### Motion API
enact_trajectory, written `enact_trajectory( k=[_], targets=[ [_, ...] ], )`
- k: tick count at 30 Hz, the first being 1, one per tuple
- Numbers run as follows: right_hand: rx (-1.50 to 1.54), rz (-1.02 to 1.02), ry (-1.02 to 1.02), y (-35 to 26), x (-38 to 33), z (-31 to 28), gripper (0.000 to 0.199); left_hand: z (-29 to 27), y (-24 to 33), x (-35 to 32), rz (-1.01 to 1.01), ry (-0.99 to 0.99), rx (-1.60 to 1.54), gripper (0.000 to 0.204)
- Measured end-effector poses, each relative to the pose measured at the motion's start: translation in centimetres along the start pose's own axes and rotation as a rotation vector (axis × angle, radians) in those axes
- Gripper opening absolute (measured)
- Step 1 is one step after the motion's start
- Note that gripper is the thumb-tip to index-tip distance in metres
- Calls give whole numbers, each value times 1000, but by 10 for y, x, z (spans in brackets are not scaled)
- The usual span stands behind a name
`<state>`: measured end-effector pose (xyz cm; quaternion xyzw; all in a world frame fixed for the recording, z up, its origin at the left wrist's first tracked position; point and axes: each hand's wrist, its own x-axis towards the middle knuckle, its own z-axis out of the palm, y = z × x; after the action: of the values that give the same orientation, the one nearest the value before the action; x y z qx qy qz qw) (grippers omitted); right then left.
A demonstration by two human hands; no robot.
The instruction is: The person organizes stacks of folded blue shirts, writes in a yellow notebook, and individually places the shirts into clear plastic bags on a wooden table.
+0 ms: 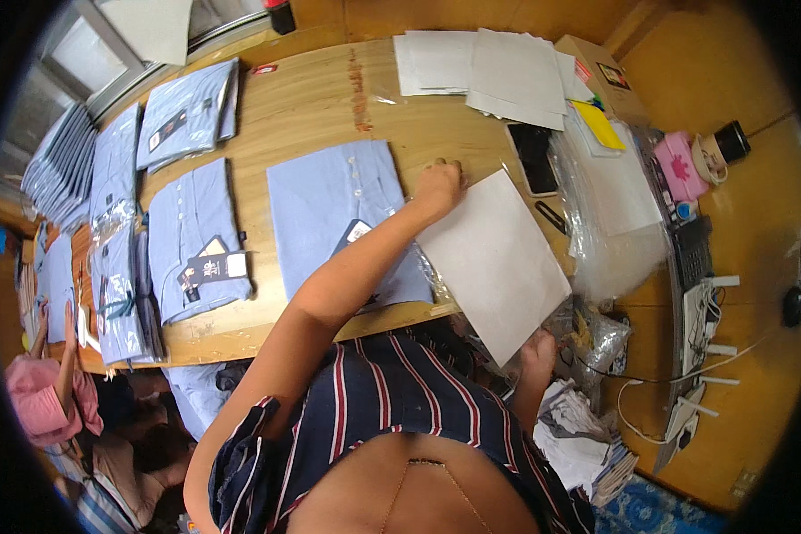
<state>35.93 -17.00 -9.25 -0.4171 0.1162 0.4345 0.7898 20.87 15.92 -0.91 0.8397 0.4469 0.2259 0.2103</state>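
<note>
A white sheet (498, 258) of stiff paper or card lies slanted over the table's front edge, clear plastic showing beside it. My left hand (440, 189) reaches across to its far left edge, fingers curled closed; what they hold is hidden. Below the table edge, my right hand (536, 354) grips the sheet's near right edge, its fingers partly covered. Left of the sheet lies a folded light-blue shirt (316, 200) with buttons and a dark tag, partly under my left forearm. Another folded shirt (191, 214) with dark hang tags is farther left.
Bagged blue shirts (116, 178) and a stack (60, 165) fill the table's left end. White sheets (516, 80), a phone (532, 160) and clear plastic bags (610, 249) lie right, beside a keyboard (692, 249) and a router (694, 343). Another person (53, 392) works at lower left.
</note>
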Motion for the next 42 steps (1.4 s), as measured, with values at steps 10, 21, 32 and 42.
enact_trajectory(
  k=[10,21,32,42],
  targets=[
    [-629,-86,-262,-31,-25,109,34,-107,-17,-26,-120,297,-299,13],
    [-1131,-1068,52,-75,141,235,51,-212,-117,-184,-671,664,209,12],
    [-1640,-611,-706,79,-84,255,20,-189,-81,-158,-199,542,257,36],
    [-1567,-5,-611,64,-82,175,45,-88,-44,-3,210,-401,58,24]
  ],
)
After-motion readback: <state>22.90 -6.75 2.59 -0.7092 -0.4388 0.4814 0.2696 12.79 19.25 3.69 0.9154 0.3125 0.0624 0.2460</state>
